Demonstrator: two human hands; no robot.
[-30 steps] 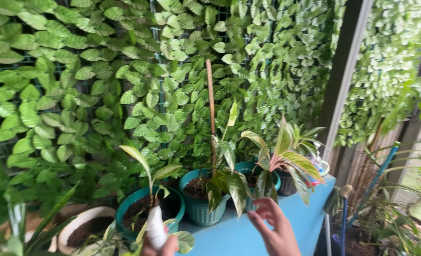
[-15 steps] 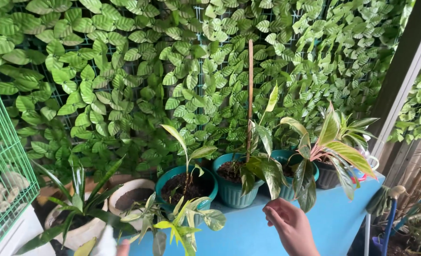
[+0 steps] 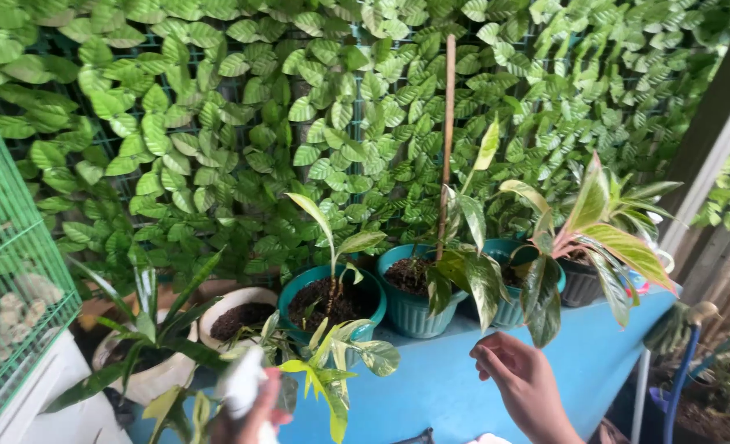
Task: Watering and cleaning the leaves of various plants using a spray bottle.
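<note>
Right hand [image 3: 517, 378] curled, fingers bent

- Soft, even daylight, looks overcast; brightest at the right edge, so the light probably comes in from that side.
- No hard shadows; dim pockets low in the leaf wall [image 3: 217, 123] and behind the pots.
- No glare on the blue tabletop [image 3: 431, 386].
- Motion blur on the left hand [image 3: 245, 411] and the white object [image 3: 241, 382] it holds; its shape is unreadable.
- Green cage [image 3: 11, 271] at left is soft.
- Right hand [image 3: 525, 382] fairly sharp.
</note>
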